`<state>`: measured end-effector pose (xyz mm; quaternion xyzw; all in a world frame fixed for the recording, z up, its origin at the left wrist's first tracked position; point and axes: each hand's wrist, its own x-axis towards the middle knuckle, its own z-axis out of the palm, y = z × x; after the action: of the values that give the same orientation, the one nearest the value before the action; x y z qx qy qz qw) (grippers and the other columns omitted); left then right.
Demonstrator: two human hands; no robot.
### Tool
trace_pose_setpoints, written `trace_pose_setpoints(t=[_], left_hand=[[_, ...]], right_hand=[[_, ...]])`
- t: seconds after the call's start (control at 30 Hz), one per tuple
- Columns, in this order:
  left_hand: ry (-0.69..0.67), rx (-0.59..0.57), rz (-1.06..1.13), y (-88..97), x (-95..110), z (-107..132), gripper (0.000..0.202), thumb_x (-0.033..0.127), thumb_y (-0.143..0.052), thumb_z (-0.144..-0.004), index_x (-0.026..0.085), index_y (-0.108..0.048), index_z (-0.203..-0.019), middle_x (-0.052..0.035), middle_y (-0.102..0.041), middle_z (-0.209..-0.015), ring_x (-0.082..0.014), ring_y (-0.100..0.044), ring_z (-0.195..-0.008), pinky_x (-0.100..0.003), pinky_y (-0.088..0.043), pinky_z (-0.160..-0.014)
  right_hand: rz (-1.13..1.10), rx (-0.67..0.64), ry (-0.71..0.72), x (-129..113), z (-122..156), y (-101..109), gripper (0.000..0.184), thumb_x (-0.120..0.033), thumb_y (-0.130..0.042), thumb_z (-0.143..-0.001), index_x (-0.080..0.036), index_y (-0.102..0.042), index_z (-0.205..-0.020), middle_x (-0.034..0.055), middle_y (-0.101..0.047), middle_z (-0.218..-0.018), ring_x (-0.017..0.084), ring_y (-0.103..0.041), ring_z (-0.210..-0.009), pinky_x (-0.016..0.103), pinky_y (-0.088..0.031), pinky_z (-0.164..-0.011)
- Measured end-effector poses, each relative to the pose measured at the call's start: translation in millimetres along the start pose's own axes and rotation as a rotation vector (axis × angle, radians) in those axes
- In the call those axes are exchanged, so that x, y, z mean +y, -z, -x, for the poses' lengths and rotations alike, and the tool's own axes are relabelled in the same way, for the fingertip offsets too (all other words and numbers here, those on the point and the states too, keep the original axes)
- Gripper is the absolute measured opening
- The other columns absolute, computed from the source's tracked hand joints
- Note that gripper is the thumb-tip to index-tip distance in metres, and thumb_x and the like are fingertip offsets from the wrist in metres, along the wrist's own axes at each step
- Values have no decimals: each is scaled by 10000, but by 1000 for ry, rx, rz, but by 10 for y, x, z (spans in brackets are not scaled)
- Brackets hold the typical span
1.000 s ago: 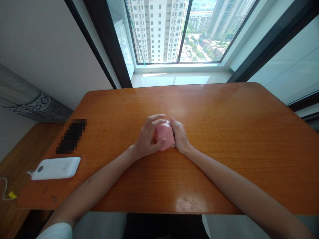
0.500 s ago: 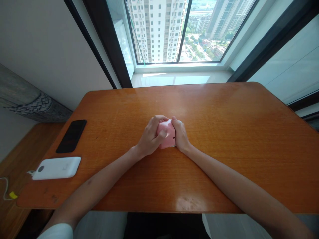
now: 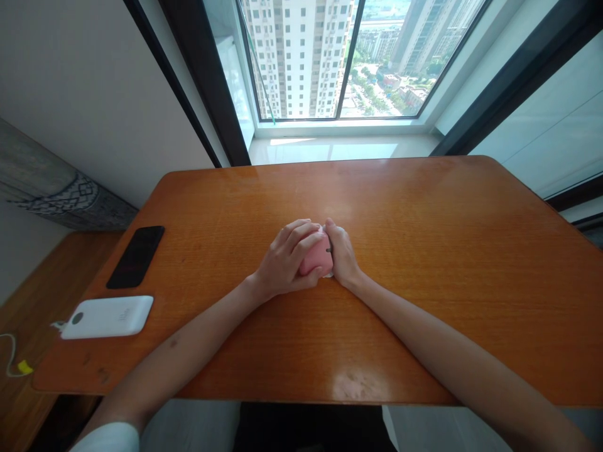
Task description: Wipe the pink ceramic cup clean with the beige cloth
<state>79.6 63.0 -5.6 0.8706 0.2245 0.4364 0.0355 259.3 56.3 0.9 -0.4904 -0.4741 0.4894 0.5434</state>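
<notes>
A small pink rounded object (image 3: 316, 256) with a dark slot on its right side and a whitish edge is between my hands, over the middle of the table; I cannot tell its exact kind. My left hand (image 3: 291, 256) wraps it from the left, fingers across the top and thumb along the near side. On its right, my right hand (image 3: 343, 252) grips the whitish side with the thumb on top; most of those fingers are hidden. Whether the object touches the table does not show.
The brown wooden table (image 3: 424, 263) has rounded corners. To the left lie a black phone (image 3: 135, 257) and a white power bank (image 3: 107, 317) with a cable plugged in. A window (image 3: 339, 63) stands beyond the far edge.
My left hand has shifted its hold: the fingers now spread over the top and the thumb has moved to the lower near side. The pink object has turned a little. My right hand stays put.
</notes>
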Motion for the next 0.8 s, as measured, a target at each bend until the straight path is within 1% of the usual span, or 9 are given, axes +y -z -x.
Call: trace_pose_setpoints(t=[0.1,0.2,0.3,0.4,0.5,0.57,0.67,0.73,0.8], left_hand=[[23,-5,-1,-2,25,-22,607,435,-635,-1040,265,-451,-1593,-172,-636,-1484,-365,-597,-1403,-603,-528,-1204],[120,4,78,-4,92,-61,484,430,-582,-1083,255,-504,-1528,-166,-640,-1464,-338,-604,-1370,-565,-536,-1183],[347,36,257,-5,155,-102,374,491,-506,-1129,263,-567,-1420,-129,-682,-1384,-292,-650,-1286,-500,-553,-1131],[633,24,431,-5,190,-147,369,548,-435,-1156,255,-600,-1308,-75,-726,-1242,-231,-698,-1091,-409,-580,-990],[760,-23,500,-8,198,-171,383,571,-427,-1158,251,-608,-1268,-48,-735,-1168,-203,-694,-979,-371,-581,-902],[718,14,463,-13,188,-155,391,571,-433,-1160,254,-606,-1310,-70,-731,-1236,-222,-702,-1074,-404,-589,-983],[425,122,291,-15,144,-87,447,567,-481,-1139,254,-569,-1446,-141,-656,-1462,-297,-636,-1368,-518,-526,-1196],[175,80,149,-14,103,-37,542,569,-583,-1085,261,-526,-1528,-170,-602,-1555,-357,-566,-1486,-588,-484,-1255],[37,1,44,-16,67,-7,630,530,-676,-1029,279,-486,-1575,-173,-598,-1571,-390,-539,-1521,-621,-489,-1253]], right_hand=[[8,13,6,-15,-1,-6,684,-839,-574,-964,-240,-512,-641,-27,-478,-636,131,-427,-608,273,-365,-544],[14,12,38,-54,24,-9,704,-870,-569,-944,-248,-482,-625,-30,-446,-625,129,-396,-600,282,-356,-544],[11,-24,52,-70,52,-7,727,-896,-548,-939,-253,-466,-610,-31,-441,-596,128,-385,-575,286,-350,-534],[-8,-79,40,-65,66,-5,742,-904,-533,-945,-252,-462,-598,-36,-440,-559,119,-370,-534,283,-335,-515],[-32,-90,34,-65,66,-2,739,-897,-546,-948,-252,-457,-598,-41,-437,-550,111,-357,-518,278,-320,-500],[-38,-94,36,-70,62,1,733,-884,-554,-956,-249,-465,-600,-41,-448,-553,110,-361,-517,276,-323,-497],[-32,-98,48,-65,47,4,721,-853,-567,-972,-244,-473,-597,-39,-462,-560,111,-376,-527,272,-346,-511],[-36,-71,42,-47,29,3,702,-834,-574,-978,-240,-501,-612,-33,-488,-582,117,-406,-549,269,-368,-523],[-58,-35,26,-22,8,0,670,-815,-587,-979,-236,-543,-644,-24,-523,-622,126,-446,-583,267,-388,-535]])
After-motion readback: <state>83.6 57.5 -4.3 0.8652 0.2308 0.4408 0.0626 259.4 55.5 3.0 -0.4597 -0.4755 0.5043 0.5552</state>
